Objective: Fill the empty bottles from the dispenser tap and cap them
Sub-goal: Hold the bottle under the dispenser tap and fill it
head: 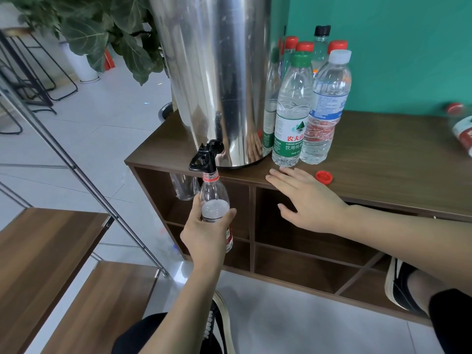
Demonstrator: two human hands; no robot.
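Two hands are in view. Your left hand (204,231) grips the bottle (214,200) around its middle, thumb on the right side and fingers wrapped around the left. The bottle stands upright in front of the desk (383,159), with its open neck directly under the black tap (204,157) and touching or nearly touching the spout. A red ring sits on the neck. Water shows partway up inside the bottle, at about the level of your fingers.

Your right hand (306,200) is spread wide and holds nothing. Its fingers are straight and lie over the front edge of the desk, with the fingertips (274,173) near the base of the nearest capped bottle.

The red cap (323,177) lies loose on the desk, just right of your right hand and apart from it.

The tap projects from the bottom of the steel dispenser (217,72), which stands on the left end of the desk, and overhangs the front edge.

To the right of the dispenser, a group of capped bottles (306,98) stands close together: one with a green cap at the front, one with a white cap beside it, and red and black caps behind. One more bottle with a red cap (462,126) appears at the far right edge, blurred.

Open shelf compartments (293,226) sit below the desk top. A plant (102,34) stands behind the dispenser to the left.
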